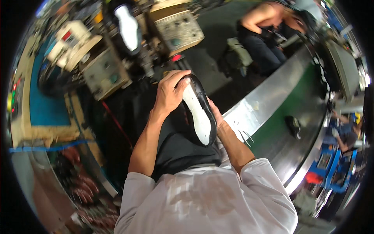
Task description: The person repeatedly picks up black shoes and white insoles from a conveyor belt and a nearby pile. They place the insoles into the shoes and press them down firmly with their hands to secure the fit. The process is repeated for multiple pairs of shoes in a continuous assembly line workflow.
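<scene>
1. Blk shoe (198, 110) is held up betw. both hands, white underside (200, 121) facing the person, above dk trousers (181, 154).
2. L hand (169, 95): fingers curled over the far end, thumb pinching. R hand (216, 113): alongside, fingers hidden, can't tell.
3. I'd say: grip firm, approx. even both sides, so it doesn't twist.
</scene>
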Demonstrator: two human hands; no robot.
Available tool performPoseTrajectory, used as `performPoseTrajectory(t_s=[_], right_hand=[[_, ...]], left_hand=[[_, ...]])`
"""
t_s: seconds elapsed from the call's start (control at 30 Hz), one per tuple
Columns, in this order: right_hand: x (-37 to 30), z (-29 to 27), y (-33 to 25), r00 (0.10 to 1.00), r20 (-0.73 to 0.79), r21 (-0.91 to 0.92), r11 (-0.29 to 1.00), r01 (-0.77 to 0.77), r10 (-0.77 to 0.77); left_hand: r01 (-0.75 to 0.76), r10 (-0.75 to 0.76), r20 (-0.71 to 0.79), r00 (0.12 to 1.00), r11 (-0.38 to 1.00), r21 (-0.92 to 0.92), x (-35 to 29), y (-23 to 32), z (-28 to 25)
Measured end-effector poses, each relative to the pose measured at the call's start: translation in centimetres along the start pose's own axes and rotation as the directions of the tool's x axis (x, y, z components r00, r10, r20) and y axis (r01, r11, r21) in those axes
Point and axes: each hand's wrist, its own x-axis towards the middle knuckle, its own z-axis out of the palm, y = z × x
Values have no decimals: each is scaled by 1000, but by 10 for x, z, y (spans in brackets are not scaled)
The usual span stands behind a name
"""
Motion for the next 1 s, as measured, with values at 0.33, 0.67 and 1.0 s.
performPoseTrajectory(t_s=[0.33, 0.67, 1.0], right_hand=[[-1, 78, 27, 996, -92, -954, 286, -89, 1], [-43, 105, 23, 992, -57, -996, 73, -49, -112], [16, 47, 64, 825, 439, -891, -52, 451, -357]], left_hand=[[350, -330, -143, 933, 926, 143, -105, -52, -66], [38, -13, -208, 978, 993, 115, -96, 14, -81], [258, -252, 73, 965, 962, -89, -108, 70, -71]])
